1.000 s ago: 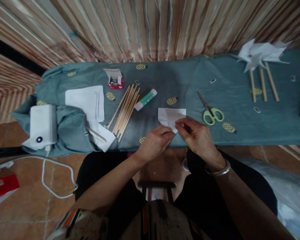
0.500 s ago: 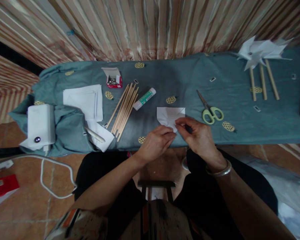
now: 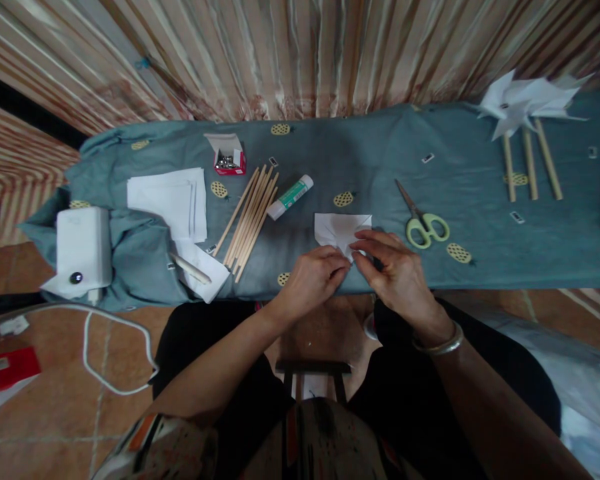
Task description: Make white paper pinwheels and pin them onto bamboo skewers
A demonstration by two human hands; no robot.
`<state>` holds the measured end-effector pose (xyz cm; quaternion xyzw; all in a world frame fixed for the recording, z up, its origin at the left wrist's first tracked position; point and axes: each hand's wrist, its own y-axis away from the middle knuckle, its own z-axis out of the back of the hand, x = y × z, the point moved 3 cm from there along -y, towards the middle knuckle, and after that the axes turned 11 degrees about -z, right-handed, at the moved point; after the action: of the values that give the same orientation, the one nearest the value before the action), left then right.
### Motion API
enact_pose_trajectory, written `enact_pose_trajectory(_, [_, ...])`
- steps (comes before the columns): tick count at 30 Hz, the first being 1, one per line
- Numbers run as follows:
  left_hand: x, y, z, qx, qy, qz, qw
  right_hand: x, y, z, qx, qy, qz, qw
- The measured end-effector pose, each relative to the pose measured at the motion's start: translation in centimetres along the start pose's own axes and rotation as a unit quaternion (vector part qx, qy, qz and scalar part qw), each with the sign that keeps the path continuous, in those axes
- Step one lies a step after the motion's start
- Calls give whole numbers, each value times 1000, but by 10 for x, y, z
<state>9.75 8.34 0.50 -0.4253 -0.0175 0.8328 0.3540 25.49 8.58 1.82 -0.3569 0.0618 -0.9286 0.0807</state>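
A small white sheet of paper (image 3: pixel 333 228), with cut lines running in toward its middle, lies at the front edge of the table. Its near part is bent up and partly hidden by my fingers. My left hand (image 3: pixel 316 277) is closed on the paper's near left side. My right hand (image 3: pixel 393 267) pinches the near right part between thumb and fingertips, with a bracelet at the wrist. Green-handled scissors (image 3: pixel 423 223) rest to the right of the paper. A glue stick (image 3: pixel 291 197) and a bundle of thin wooden sticks (image 3: pixel 250 223) lie to the left.
A red box of metal pins (image 3: pixel 229 162) stands open at the back left. Further left are a stack of white paper (image 3: pixel 175 200), a pale pen-like tool (image 3: pixel 192 270) and a white device (image 3: pixel 83 247) with a cable. Paper pinwheels (image 3: pixel 523 103) on sticks lie at the far right.
My right fingers have lifted and spread a little over the paper. My left hand has shifted slightly, still at the paper. The whole view has moved a few pixels; other objects stay put.
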Motion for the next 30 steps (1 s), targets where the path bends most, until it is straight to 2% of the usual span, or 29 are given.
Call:
enact_pose_trajectory(7, [-1,-2,0,19,-7,8,1000,3,1,-1,17,-15,-12,1000])
enact_pose_trajectory(12, [-2,-1,0,25,-18,5,1000,5,1,-3,7,-6,-18,1000])
enact_pose_trajectory(19, [-4,0,-2,38,-62,-8,997,5,3,-4,-19,13,29,999])
enact_pose_trajectory(30, [-8,2,1,49,-115,-31,992,4,4,-5,-12,49,53,997])
